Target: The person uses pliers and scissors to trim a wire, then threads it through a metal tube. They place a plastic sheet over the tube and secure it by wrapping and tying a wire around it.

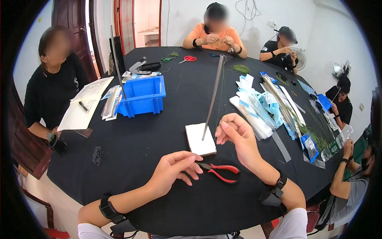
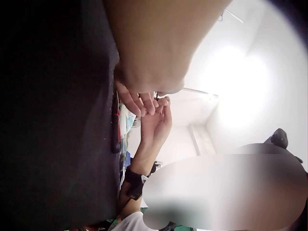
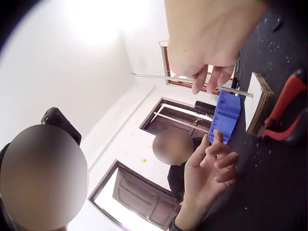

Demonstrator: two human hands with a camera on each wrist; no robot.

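Note:
A thin metal rod rises, slightly tilted, from a white-topped block on the black-covered table. A fine thread hangs from the rod's top to my right hand, whose thumb and index finger pinch it right of the rod. My left hand is held low in front of the block, thumb and index fingertips close together and the other fingers loosely bent. I cannot tell whether a thread runs between those tips. Red-handled pliers lie just right of the left fingertips, with their nose toward them.
A blue bin stands left of the rod, with an open notebook beyond it. Plastic packets are piled at the right. Red scissors lie at the back. A dark tangle lies at the left. Several people sit round the table.

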